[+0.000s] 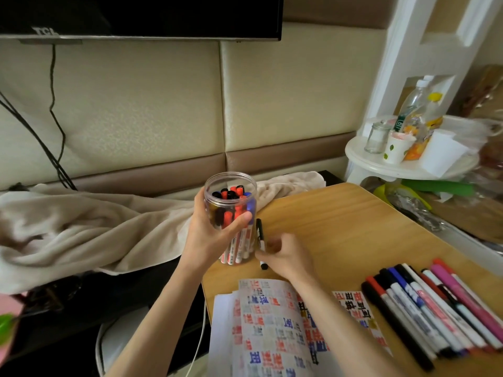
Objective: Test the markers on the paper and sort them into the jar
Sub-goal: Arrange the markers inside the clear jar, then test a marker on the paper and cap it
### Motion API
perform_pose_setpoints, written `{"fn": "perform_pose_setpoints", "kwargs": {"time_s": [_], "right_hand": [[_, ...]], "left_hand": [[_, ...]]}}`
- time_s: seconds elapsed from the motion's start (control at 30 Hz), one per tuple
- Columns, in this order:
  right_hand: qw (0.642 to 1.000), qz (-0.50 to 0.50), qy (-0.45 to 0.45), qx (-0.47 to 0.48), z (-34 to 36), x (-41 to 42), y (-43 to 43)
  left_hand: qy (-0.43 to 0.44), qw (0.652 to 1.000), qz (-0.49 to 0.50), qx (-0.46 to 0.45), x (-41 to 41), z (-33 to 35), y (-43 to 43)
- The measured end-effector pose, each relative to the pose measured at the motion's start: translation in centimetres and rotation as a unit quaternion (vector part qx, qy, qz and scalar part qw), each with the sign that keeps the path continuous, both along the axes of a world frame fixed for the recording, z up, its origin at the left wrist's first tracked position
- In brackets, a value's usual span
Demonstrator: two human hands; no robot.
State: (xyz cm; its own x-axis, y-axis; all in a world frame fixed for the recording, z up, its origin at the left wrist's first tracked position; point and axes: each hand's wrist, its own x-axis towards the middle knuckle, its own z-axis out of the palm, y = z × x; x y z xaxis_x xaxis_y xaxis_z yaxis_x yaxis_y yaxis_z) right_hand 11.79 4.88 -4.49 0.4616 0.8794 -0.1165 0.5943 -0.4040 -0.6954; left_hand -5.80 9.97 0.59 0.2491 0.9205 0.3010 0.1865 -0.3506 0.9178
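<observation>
My left hand (211,232) grips a clear plastic jar (231,186), lifted above the table's left edge and tilted slightly. Several red, black and blue capped markers stand inside it. Just right of the jar, my right hand (285,254) pinches a black marker (259,231) that stands nearly upright, its lower end poking out below my fingers. On the wooden table (340,213) in front of me lies paper (272,327) covered with red, blue and black test scribbles. A row of several markers (435,308) lies at the right of the paper.
A beige blanket (81,227) is draped to the left, behind the jar. A small white round stand (402,167) with bottles, a glass jar and paper cups sits at the back right. A TV hangs above. A white cable (200,338) runs down beside the table's left edge.
</observation>
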Motion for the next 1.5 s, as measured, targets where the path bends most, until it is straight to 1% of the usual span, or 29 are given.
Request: {"fn": "perform_pose_setpoints", "kwargs": {"time_s": [0.03,0.1,0.13,0.2,0.23,0.27,0.3,0.33,0.37,0.4,0.43,0.47,0.53,0.6,0.67,0.73,0.8,0.93,1.03,1.1,1.2,1.33,1.5], "right_hand": [[0.999,-0.005,-0.043,0.001,-0.1,-0.2,-0.1],[0.995,-0.021,-0.094,0.011,0.0,-0.5,-0.6],[0.994,-0.03,-0.103,0.014,0.1,-0.4,-0.8],[0.994,-0.052,-0.096,0.019,0.4,0.0,-1.5],[0.994,-0.062,-0.084,0.028,0.6,0.3,-1.9],[0.994,-0.067,-0.073,0.042,0.8,0.6,-2.4],[0.994,-0.067,-0.061,0.06,0.9,1.0,-3.0],[0.993,-0.067,-0.049,0.084,1.0,1.4,-3.7],[0.991,-0.071,-0.029,0.11,1.0,1.9,-4.4],[0.988,-0.081,-0.004,0.134,1.1,2.5,-5.2],[0.983,-0.091,0.024,0.156,1.1,3.1,-5.9],[0.977,-0.098,0.06,0.179,1.2,3.7,-6.9],[0.957,-0.098,0.154,0.224,1.3,4.7,-8.9],[0.94,-0.099,0.224,0.238,1.7,5.4,-11.4],[0.932,-0.092,0.258,0.237,1.9,5.9,-13.9],[0.927,-0.082,0.283,0.232,2.1,6.4,-16.2],[0.921,-0.074,0.302,0.235,2.2,6.6,-18.4],[0.91,-0.055,0.329,0.248,1.7,6.7,-21.3],[0.899,-0.059,0.353,0.253,1.2,6.5,-21.9],[0.887,-0.066,0.371,0.266,1.0,6.3,-22.1],[0.876,-0.055,0.386,0.285,0.9,5.2,-22.2],[0.877,-0.063,0.367,0.303,0.5,3.6,-22.1],[0.882,-0.088,0.36,0.293,0.7,2.7,-21.8]], "left_hand": [[0.011,1.0,0.019,-0.001,0.1,0.1,-0.1],[0.025,0.995,0.094,0.022,0.2,0.8,-1.1],[0.018,0.988,0.138,0.073,0.2,1.3,-1.9],[-0.015,0.954,0.19,0.233,0.4,2.7,-4.2],[-0.018,0.939,0.173,0.297,0.6,3.1,-5.5],[-0.013,0.938,0.111,0.327,0.8,3.2,-6.6],[0.007,0.95,0.018,0.312,1.0,3.2,-8.0],[0.049,0.959,-0.088,0.264,1.3,2.9,-9.1],[0.113,0.954,-0.182,0.211,1.6,2.5,-10.0],[0.186,0.935,-0.244,0.176,2.0,1.7,-10.7],[0.247,0.914,-0.275,0.167,2.4,0.8,-11.0],[0.287,0.898,-0.286,0.17,2.7,0.0,-11.3],[0.332,0.878,-0.289,0.187,2.9,-1.3,-11.7],[0.374,0.862,-0.285,0.192,2.7,-2.3,-11.9],[0.402,0.863,-0.25,0.178,2.6,-3.1,-11.8],[0.405,0.881,-0.191,0.152,2.8,-3.7,-11.6],[0.388,0.899,-0.148,0.141,3.2,-4.3,-11.8],[0.356,0.907,-0.116,0.195,3.7,-5.1,-13.0],[0.285,0.922,-0.126,0.229,3.9,-5.0,-13.6],[0.267,0.924,-0.144,0.234,4.0,-5.0,-13.8],[0.25,0.921,-0.169,0.248,4.3,-5.2,-14.2],[0.249,0.915,-0.195,0.252,4.5,-5.0,-14.8],[0.253,0.903,-0.21,0.277,4.2,-4.5,-14.8]]}}
